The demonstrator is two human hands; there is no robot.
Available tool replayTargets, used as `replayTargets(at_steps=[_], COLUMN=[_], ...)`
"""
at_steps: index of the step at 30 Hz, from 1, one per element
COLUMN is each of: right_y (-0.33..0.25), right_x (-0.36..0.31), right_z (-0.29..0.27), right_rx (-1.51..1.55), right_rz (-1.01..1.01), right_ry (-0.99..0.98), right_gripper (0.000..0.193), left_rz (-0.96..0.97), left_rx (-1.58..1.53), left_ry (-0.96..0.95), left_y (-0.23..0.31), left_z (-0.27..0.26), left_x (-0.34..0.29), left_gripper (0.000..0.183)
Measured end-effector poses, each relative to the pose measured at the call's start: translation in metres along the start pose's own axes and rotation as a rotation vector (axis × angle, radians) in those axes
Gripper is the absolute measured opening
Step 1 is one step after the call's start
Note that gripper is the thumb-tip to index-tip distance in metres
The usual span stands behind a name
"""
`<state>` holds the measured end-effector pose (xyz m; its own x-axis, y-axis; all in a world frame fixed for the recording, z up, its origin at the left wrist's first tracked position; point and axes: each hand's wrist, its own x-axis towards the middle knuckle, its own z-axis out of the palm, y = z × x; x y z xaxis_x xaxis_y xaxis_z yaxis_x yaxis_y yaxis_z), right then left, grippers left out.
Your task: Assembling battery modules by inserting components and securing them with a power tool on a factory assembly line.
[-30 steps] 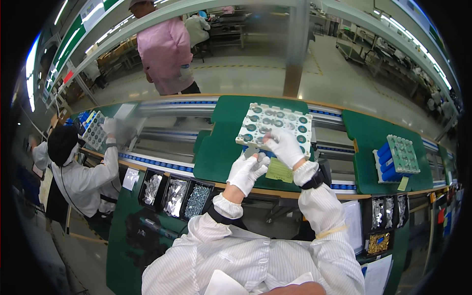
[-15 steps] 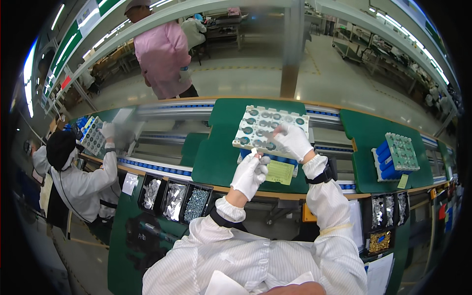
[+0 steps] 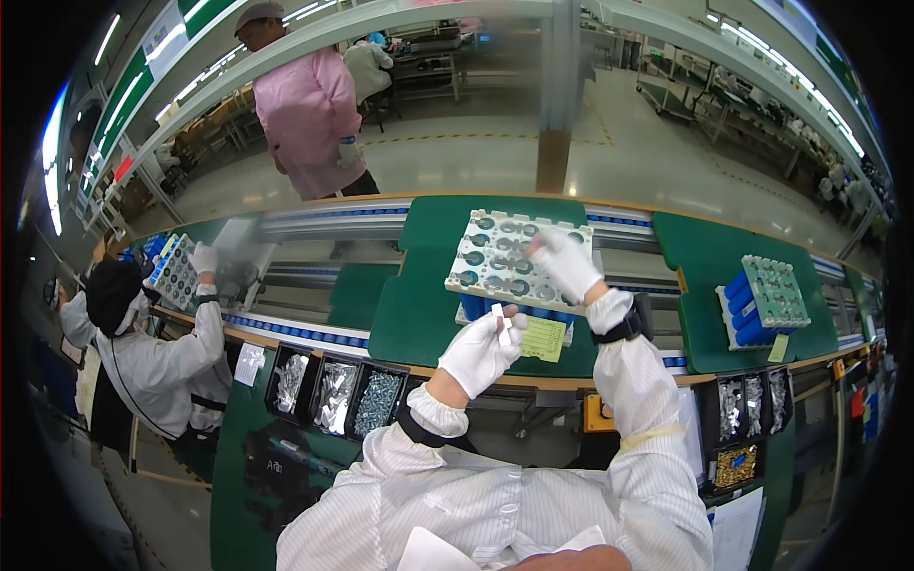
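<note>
A battery pack stands before me, its white perforated top plate (image 3: 486, 277) over blue cylindrical cells (image 3: 473, 306). Round cell ends show through the plate's holes, some bridged by grey metal strips. My gloved left hand (image 3: 479, 356), close to the pack's near edge, grips a few small pale, shiny metal strips (image 3: 502, 324) that stick up from its fingers. My gloved right hand (image 3: 567, 267) is over the right part of the plate with fingers drawn together. Its fingertips are blurred, and whatever they hold cannot be made out. A yellow paper label (image 3: 542, 340) hangs on the pack's near side.
Bins of metal strips (image 3: 336, 395) and screws (image 3: 378, 402) stand at left, beside a power screwdriver (image 3: 300, 452). More bins (image 3: 752, 404) and brass parts (image 3: 735, 466) are at right. Another pack (image 3: 766, 297) sits on a green board (image 3: 705, 328). A co-worker (image 3: 157, 343) works at left.
My right hand has risen slightly off the near part of the plate. My left hand has turned and dropped a little, showing the strips more plainly. The view has shifted slightly.
</note>
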<state>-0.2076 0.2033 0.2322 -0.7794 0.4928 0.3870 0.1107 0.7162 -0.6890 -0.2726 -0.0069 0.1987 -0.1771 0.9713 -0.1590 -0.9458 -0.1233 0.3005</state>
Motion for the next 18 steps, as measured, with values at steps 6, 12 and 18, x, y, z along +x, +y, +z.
replayTargets(at_steps=[6, 12, 18], right_y=[0.041, 0.051, 0.054], right_x=[0.032, 0.03, 0.03], right_z=[-0.03, -0.02, -0.019], right_rx=[-0.313, -0.417, -0.561], right_rz=[0.497, 0.438, 0.336], right_ry=[0.214, 0.214, 0.224], right_gripper=[0.014, 0.015, 0.014], left_rz=[0.135, 0.142, 0.136], left_rx=[0.073, 0.127, 0.127], left_ry=[-0.048, 0.013, 0.04], left_y=[-0.005, -0.003, -0.004], left_z=[0.002, -0.001, -0.006], left_x=[-0.004, -0.003, 0.0], left_gripper=[0.038, 0.038, 0.034])
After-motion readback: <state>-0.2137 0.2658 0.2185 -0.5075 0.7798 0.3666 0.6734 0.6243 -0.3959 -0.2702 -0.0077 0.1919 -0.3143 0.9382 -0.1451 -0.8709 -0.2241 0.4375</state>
